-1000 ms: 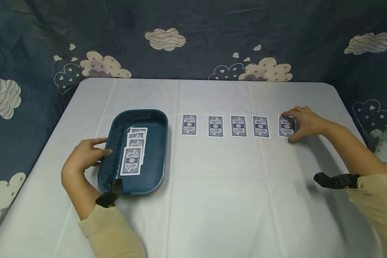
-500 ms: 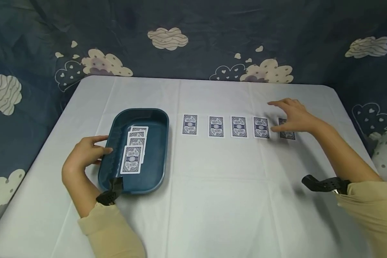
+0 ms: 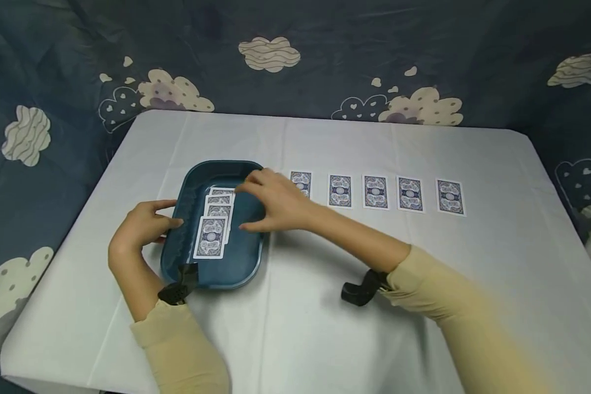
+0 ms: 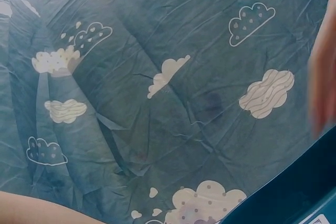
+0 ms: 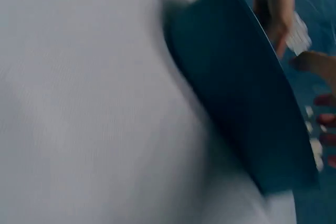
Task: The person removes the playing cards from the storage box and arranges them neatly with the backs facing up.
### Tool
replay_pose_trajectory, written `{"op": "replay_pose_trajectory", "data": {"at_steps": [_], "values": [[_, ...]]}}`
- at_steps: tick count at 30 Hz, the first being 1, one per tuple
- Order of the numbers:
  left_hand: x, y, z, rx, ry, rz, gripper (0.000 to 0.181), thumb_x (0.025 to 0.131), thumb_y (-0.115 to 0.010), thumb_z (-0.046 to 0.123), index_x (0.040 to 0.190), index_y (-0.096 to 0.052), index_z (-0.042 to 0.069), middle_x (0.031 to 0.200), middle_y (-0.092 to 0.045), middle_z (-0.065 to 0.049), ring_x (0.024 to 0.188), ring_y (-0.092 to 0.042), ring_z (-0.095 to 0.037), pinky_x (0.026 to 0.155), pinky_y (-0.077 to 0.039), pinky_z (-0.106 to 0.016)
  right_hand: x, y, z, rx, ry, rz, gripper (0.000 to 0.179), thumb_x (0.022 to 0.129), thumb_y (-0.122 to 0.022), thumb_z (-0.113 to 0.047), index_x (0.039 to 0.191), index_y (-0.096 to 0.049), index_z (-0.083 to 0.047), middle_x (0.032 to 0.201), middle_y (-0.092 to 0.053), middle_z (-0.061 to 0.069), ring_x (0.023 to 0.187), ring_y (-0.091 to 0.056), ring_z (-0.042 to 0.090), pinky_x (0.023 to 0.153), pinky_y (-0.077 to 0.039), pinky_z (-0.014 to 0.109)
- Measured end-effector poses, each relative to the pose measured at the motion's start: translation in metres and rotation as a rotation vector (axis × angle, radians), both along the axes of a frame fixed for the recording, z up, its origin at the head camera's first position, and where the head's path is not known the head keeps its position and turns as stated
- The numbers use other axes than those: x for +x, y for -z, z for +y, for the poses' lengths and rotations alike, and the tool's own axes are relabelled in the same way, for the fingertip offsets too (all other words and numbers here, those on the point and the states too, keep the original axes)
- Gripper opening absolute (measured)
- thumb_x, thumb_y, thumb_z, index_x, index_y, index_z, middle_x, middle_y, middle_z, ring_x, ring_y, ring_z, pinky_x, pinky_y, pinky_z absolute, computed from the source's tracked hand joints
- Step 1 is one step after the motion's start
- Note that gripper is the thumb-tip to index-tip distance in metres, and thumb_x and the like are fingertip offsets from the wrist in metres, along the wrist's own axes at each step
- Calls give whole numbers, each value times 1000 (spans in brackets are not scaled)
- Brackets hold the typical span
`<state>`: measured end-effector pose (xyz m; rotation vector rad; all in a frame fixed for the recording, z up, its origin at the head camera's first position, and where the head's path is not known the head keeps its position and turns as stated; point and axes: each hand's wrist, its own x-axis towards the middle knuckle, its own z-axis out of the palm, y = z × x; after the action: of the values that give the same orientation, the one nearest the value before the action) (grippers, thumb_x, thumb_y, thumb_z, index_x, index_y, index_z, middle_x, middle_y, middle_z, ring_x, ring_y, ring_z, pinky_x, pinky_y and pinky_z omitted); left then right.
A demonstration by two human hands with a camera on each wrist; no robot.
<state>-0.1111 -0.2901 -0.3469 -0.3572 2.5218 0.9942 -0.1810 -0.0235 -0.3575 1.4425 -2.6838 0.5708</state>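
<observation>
Where the right hand (image 3: 278, 201) is hovering: over the right part of the blue tray (image 3: 241, 257), its fingertips pointing leftward.
Right fingers: they are standing wide, the thumb well apart from the index, and nothing is showing between them.
Overlapped cards (image 3: 210, 238): four are lying backs up inside the tray, just left of the right fingertips, the one nearest the person lying uppermost.
Deciding relation: the cards' long axis is running away from the person, slightly slanted, so it seems to be crossing the line of the right fingers.
Left hand (image 3: 140, 227): its fingers are holding the tray's left rim, thumb over the edge, with the cards lying to their right.
Nearer hand: the right fingertips seem to be sitting closer to the cards, though their height above them is hard to judge.
Row of cards (image 3: 375, 192): five are lying on the table (image 3: 295, 328), right of the right fingers, the leftmost being partly covered by that hand.
</observation>
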Motion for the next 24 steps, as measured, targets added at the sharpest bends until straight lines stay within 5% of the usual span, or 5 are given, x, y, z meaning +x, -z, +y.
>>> {"op": "replay_pose_trajectory", "data": {"at_steps": [5,9,24], "values": [[-1,2,3,17,19,22,60,89,-57,18,141,-34,2,126,-50,-32,100,-60,-38,75,-55,-39,25,18,-63,282,72,-38,92,66,-63,-71,132,-45,-9,123,-48,7,110,-42,21,87,-39,35],[-1,2,4,30,24,20,60,88,-58,19,141,-34,3,122,-53,-31,99,-60,-37,76,-54,-39,33,35,-84,453,181,-98,108,55,-63,-80,128,-40,-5,122,-42,9,113,-35,23,92,-33,39],[-2,1,0,26,17,35,60,88,-57,21,141,-35,3,124,-52,-31,99,-61,-36,76,-54,-39,37,38,-89,422,71,-49,94,55,-68,-74,120,-47,-9,119,-44,6,115,-35,22,102,-23,46]]}}
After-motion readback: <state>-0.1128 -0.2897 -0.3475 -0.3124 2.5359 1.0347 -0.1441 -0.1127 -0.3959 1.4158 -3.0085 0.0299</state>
